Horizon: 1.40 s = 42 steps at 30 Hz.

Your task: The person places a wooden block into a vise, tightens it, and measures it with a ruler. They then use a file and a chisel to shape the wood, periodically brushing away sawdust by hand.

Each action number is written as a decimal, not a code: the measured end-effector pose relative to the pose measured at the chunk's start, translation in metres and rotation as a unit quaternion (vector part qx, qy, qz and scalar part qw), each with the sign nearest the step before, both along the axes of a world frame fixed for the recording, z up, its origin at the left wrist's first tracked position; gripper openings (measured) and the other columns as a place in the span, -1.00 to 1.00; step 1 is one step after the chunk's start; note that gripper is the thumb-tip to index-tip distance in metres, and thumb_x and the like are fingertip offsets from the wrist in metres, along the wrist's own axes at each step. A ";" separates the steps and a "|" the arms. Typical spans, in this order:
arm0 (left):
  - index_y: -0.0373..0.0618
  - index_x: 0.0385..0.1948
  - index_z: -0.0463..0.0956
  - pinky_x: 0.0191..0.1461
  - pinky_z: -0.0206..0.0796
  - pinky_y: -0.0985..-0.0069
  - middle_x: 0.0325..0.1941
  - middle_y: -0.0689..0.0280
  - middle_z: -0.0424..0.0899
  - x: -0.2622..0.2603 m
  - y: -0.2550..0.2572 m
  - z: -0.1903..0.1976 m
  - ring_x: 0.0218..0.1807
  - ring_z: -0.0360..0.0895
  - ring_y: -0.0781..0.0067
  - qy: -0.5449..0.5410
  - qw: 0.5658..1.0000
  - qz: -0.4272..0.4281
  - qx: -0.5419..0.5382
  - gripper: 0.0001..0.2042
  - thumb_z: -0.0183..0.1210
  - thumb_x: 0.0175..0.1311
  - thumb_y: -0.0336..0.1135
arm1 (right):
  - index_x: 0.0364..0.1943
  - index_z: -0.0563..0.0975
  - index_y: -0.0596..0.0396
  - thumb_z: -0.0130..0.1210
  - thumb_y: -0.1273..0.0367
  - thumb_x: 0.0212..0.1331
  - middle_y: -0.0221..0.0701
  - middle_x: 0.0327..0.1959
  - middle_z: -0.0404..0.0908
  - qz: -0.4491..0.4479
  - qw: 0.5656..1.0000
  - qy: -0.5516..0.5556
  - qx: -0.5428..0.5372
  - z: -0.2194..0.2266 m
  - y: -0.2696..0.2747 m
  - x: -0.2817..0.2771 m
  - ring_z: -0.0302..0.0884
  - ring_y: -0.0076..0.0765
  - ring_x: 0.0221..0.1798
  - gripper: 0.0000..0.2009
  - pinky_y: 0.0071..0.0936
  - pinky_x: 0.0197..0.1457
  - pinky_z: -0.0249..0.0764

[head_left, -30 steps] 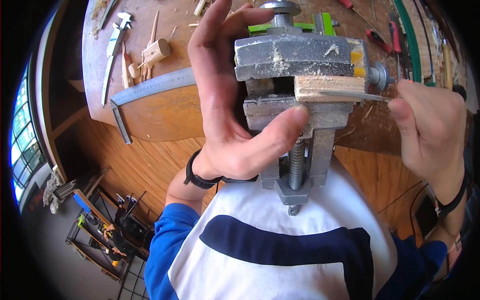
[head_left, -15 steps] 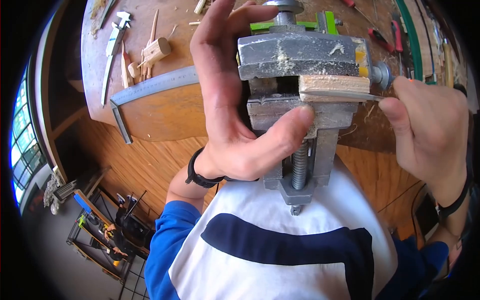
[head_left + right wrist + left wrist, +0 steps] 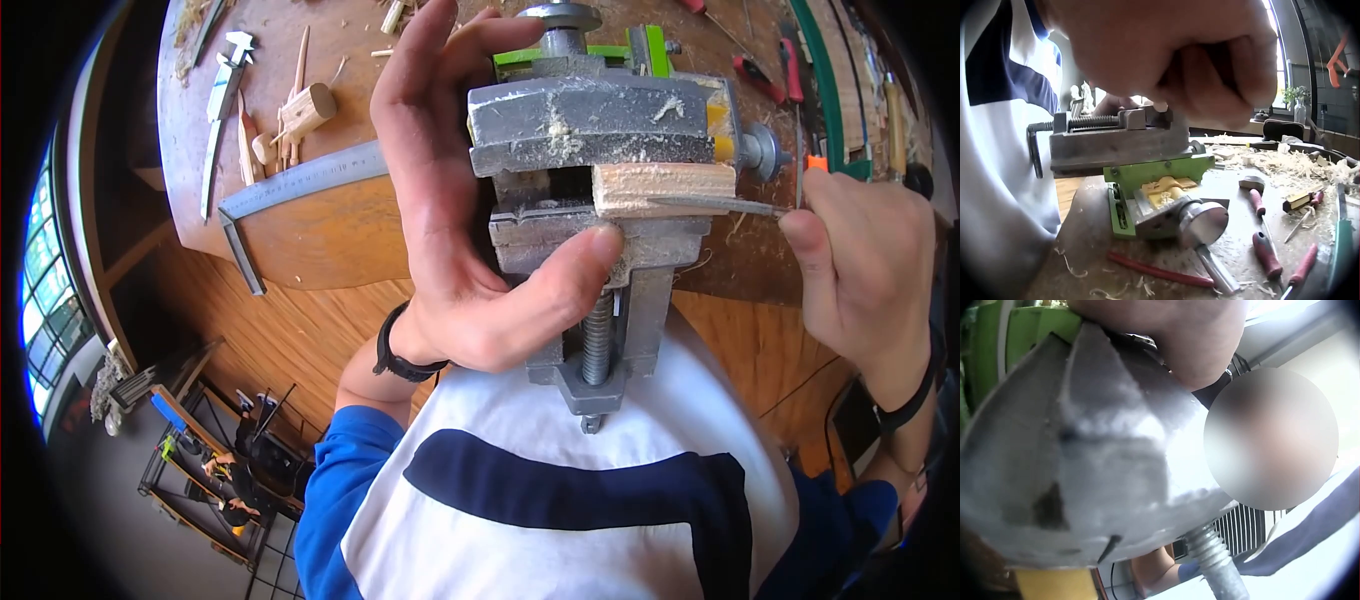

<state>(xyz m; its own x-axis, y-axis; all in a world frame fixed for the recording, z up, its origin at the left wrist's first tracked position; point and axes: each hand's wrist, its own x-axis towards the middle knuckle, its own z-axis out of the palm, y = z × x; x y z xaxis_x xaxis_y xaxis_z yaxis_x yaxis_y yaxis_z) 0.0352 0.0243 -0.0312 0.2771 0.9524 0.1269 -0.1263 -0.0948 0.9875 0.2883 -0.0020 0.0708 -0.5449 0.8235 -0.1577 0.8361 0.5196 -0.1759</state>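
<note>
A small wood block (image 3: 665,188) is clamped in the jaws of the grey metal vise (image 3: 590,115), its rough top edge standing above them. My right hand (image 3: 865,270) grips a thin, tapered metal file (image 3: 715,204), whose blade lies across the near long edge of the block; its grip end is hidden in the fist. My left hand (image 3: 460,220) spans the vise's left side, thumb on the near jaw beside the block and fingers bent round towards the far knob. In the right wrist view, the right hand (image 3: 1222,69) is above the vise (image 3: 1116,150).
A steel square (image 3: 300,182), calipers (image 3: 225,90) and a carved wood piece (image 3: 305,110) lie on the bench at left. Red-handled tools (image 3: 1266,253) and wood shavings (image 3: 1285,164) lie around the vise's green base (image 3: 1166,169). A screw (image 3: 597,340) projects towards my shirt.
The file first slid left along the block's edge, then drew back right with my right hand. My left hand stays on the vise, which shifts slightly in view.
</note>
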 end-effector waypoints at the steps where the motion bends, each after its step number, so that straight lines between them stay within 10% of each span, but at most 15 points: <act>1: -0.14 0.48 -0.01 0.42 0.19 0.26 0.39 0.01 0.30 0.004 -0.003 0.010 0.36 0.32 0.14 -0.001 1.000 0.003 -0.024 0.10 0.42 -0.16 0.05 | -0.51 0.38 0.17 -0.02 0.27 0.39 -0.26 -0.67 0.22 -0.003 1.000 0.002 0.003 -0.001 -0.001 0.000 0.30 -0.03 -0.65 -0.68 -0.21 -0.56 0.13; 28: -0.20 0.47 -0.01 0.41 0.21 0.25 0.43 -0.07 0.24 0.012 -0.003 0.026 0.37 0.34 0.05 -0.023 0.999 -0.002 -0.040 0.03 0.35 -0.11 -0.07 | -0.54 0.35 0.18 0.03 0.29 0.37 -0.25 -0.69 0.23 -0.008 0.997 0.069 0.022 -0.016 -0.006 0.010 0.32 -0.01 -0.66 -0.67 -0.22 -0.59 0.14; 37: -0.22 0.47 -0.03 0.41 0.23 0.23 0.42 -0.08 0.23 0.042 -0.013 0.033 0.36 0.35 0.03 0.043 0.985 0.148 -0.074 0.04 0.33 -0.12 -0.06 | -0.55 0.36 0.20 0.01 0.25 0.39 -0.27 -0.71 0.20 0.000 0.995 0.098 0.033 -0.026 -0.006 0.012 0.29 -0.01 -0.67 -0.64 -0.21 -0.60 0.12; 42: -0.21 0.47 -0.03 0.41 0.23 0.22 0.42 -0.08 0.23 0.016 -0.004 0.024 0.39 0.33 0.03 -0.009 0.998 0.033 -0.053 0.07 0.35 -0.15 -0.02 | -0.53 0.37 0.21 -0.01 0.23 0.40 -0.25 -0.68 0.23 0.002 0.995 0.086 0.047 -0.024 -0.005 0.005 0.31 -0.02 -0.66 -0.62 -0.20 -0.59 0.13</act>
